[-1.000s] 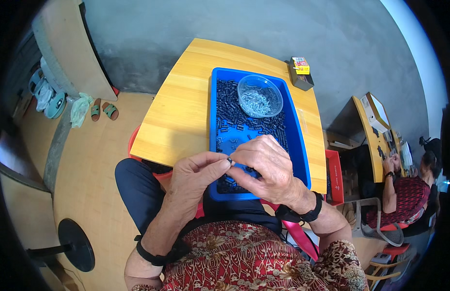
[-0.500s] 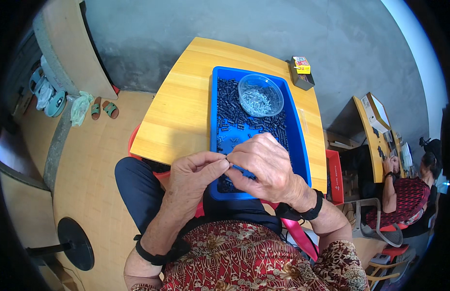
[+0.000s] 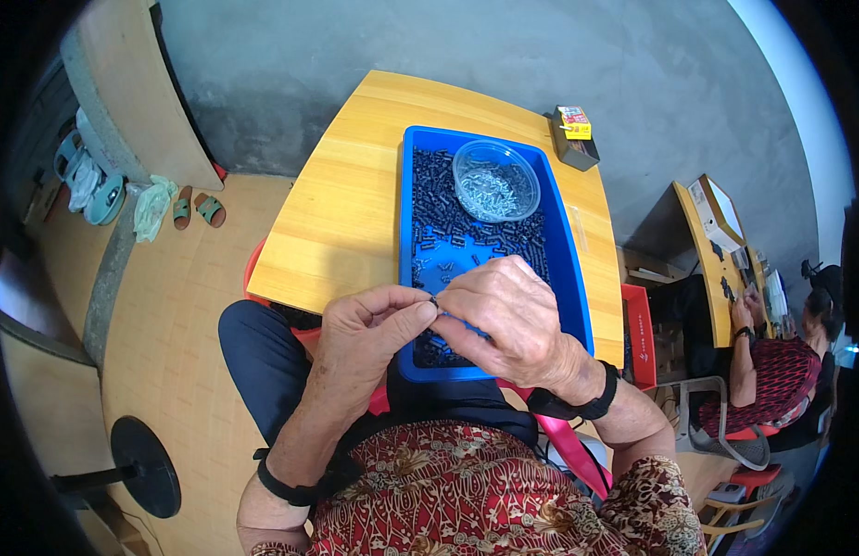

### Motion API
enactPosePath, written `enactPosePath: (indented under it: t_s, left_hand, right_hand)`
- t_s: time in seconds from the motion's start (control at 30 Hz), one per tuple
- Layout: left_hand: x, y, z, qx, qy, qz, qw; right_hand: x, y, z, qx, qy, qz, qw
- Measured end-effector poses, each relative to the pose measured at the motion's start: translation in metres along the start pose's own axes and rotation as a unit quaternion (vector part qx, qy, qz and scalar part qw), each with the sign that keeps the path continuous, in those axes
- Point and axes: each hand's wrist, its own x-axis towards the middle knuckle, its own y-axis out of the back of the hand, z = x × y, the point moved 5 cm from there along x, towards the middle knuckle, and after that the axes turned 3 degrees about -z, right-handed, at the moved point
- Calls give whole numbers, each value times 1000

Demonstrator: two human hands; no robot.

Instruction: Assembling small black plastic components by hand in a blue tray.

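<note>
My left hand [image 3: 365,335] pinches a small black part [image 3: 434,301] between thumb and forefinger. Meeting it from the other side, my right hand [image 3: 508,320] is closed with its fingertips against the same part; whether it also grips something tiny is hidden. Both hands hang over the near end of a blue tray [image 3: 578,269]. Many small black cylindrical parts [image 3: 434,190] lie in that tray. Among them, toward the far end, a clear round plastic tub [image 3: 496,182] holds silvery screws or pins [image 3: 490,195]. A few loose silvery pieces [image 3: 445,269] rest on the tray's blue bottom.
Under the tray is a yellow wooden table [image 3: 332,222]. A dark box with a yellow packet [image 3: 575,130] stands at its far right corner. Red crates [image 3: 640,338] sit beside the table. Farther right, another person [image 3: 763,371] works at a second table.
My fingers have shifted slightly around the black part, which shows a little more between the fingertips. Both hands stay in nearly the same place.
</note>
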Motion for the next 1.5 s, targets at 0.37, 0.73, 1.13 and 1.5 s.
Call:
enactPosePath:
  t_s: [0.37,0.73,1.13,1.5]
  left_hand:
    - [2,3,-5,-25,-5,2,1000]
    - [7,8,4,-4,-24,22,999]
    - [10,8,-2,34,-56,35,997]
    - [10,6,-13,38,-26,3,999]
  right_hand:
    - [8,-3,5,46,-23,-17,999]
    - [3,9,74,156,-327,-307,880]
    - [-49,-42,125,-64,-186,-403,894]
    - [-47,-44,119,-46,-211,-395,893]
